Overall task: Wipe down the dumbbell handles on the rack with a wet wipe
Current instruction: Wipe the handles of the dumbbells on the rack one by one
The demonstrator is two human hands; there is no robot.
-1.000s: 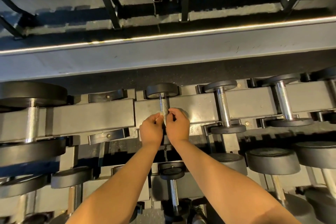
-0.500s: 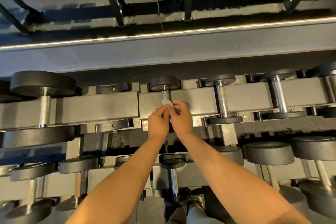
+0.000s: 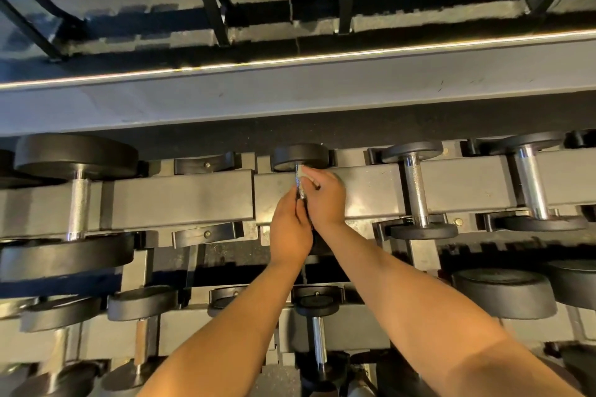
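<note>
Beyond the hands a long grey ledge with a bright light strip point(image 3: 290, 63) is running across the gym. Just beneath them a two-tier grey steel dumbbell rack point(image 3: 180, 200) is carrying rows of black-headed dumbbells.

The right hand point(image 3: 325, 200) is pinching a small white wet wipe point(image 3: 301, 172) against the far end of the knurled chrome handle point(image 3: 301, 192) of a small black round-headed dumbbell point(image 3: 300, 156), right beside its far head. The left hand point(image 3: 290, 235) is sitting just nearer the person, its fingers curling onto the near stretch of the same handle, apparently steadying it. The near head is lying hidden beneath both hands.

Judging by this, the person is partway through one handle, with the wipe sitting at its far end. Nothing is showing whether the others have been wiped:
- the thicker chrome handle point(image 3: 416, 190) just right of the right hand
- the stout chrome handle point(image 3: 529, 190) farther right
- the big dumbbell's handle point(image 3: 77, 203) far left of the left hand

The slim chrome handle point(image 3: 317, 335) on the lower tier, below the forearms, and its neighbours are probably waiting too, so most of the job is likely remaining.
</note>
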